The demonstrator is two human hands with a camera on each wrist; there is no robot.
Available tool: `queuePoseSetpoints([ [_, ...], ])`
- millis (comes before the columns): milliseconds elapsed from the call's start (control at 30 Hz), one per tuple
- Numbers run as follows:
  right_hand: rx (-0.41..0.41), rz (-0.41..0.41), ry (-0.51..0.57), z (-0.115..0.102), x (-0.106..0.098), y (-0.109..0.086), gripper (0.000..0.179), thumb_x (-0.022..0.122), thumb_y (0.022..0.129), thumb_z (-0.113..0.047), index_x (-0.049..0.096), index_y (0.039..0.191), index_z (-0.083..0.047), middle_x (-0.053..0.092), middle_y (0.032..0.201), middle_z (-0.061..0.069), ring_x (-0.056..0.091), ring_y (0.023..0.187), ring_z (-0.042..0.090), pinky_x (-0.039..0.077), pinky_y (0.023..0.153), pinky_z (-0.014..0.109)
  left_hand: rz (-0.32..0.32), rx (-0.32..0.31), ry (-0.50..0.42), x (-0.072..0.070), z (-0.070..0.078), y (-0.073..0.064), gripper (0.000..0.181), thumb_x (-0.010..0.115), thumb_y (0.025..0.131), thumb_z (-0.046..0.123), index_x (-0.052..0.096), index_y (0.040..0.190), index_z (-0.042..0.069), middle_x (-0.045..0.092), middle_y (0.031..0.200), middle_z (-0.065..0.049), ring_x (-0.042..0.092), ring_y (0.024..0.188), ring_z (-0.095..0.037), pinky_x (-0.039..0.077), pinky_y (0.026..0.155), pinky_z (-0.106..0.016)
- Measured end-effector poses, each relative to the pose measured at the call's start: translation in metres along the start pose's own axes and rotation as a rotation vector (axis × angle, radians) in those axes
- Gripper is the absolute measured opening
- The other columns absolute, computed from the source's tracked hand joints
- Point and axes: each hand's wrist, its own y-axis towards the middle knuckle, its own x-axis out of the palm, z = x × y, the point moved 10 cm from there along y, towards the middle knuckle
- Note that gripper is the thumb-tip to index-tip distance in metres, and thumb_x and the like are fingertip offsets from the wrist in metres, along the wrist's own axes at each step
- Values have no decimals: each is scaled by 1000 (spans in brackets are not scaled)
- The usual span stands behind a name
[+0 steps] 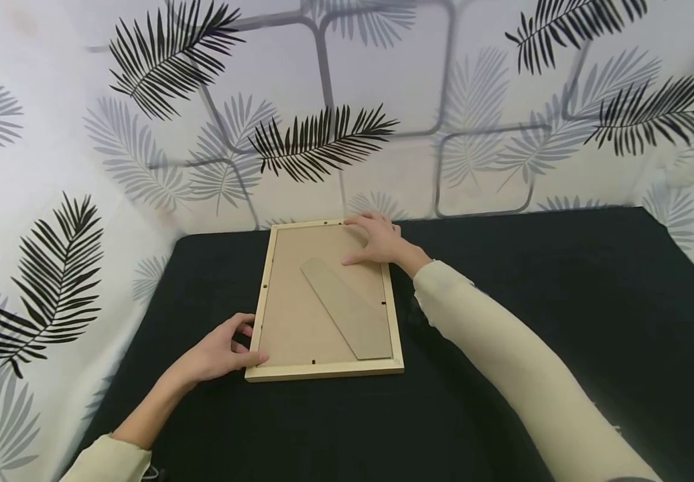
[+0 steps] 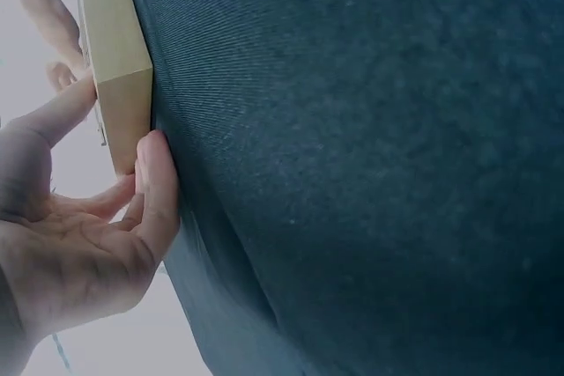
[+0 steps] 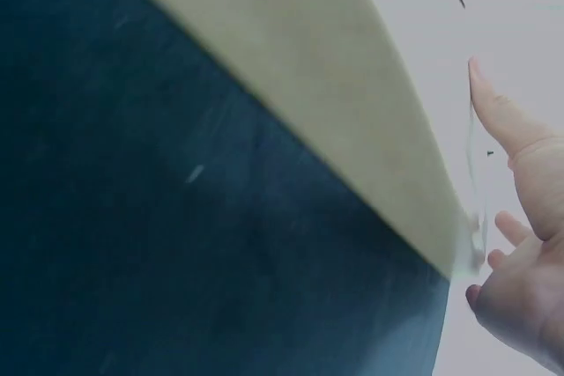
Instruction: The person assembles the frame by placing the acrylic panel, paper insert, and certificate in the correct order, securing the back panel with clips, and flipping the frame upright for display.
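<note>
A light wooden picture frame (image 1: 327, 368) lies back side up on a black-covered table. Its beige backboard (image 1: 289, 308) faces up, with a flat easel stand (image 1: 353, 321) slanting across it. At the near left corner my left hand (image 1: 220, 351) grips the frame. Its thumb is on the top face, while the fingers (image 2: 157, 173) come against the outer side, low by the cloth. Over the far right corner my right hand (image 1: 377, 239) is spread, fingers along the far edge. Its thumb (image 3: 498, 112) extends over the backboard.
Black cloth (image 1: 534, 301) covers the table around the frame. Behind and to the left hangs a white fabric (image 1: 383, 87) with leaf prints, meeting the table's far edge close to the frame. Small dark tabs (image 1: 384, 303) sit along the frame's inner edges.
</note>
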Motion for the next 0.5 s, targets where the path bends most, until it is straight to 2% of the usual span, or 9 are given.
queuePoseSetpoints([
  [267, 60, -60, -22, -1, 4, 6, 96, 85, 80, -52, 36, 158, -27, 15, 165, 11, 10, 146, 42, 24, 104, 64, -49, -59, -15, 5, 0, 3, 79, 80, 90, 15, 30, 145, -12, 46, 124, -24, 65, 88, -24, 53, 67, -38],
  [500, 76, -129, -43, -1, 8, 11, 96, 82, 82, -54, 33, 160, -28, 9, 166, 13, 3, 149, 42, 16, 110, 68, -56, -77, -5, 3, 1, 3, 78, 80, 90, 12, 29, 145, -11, 45, 122, -23, 65, 88, -24, 54, 66, -39],
])
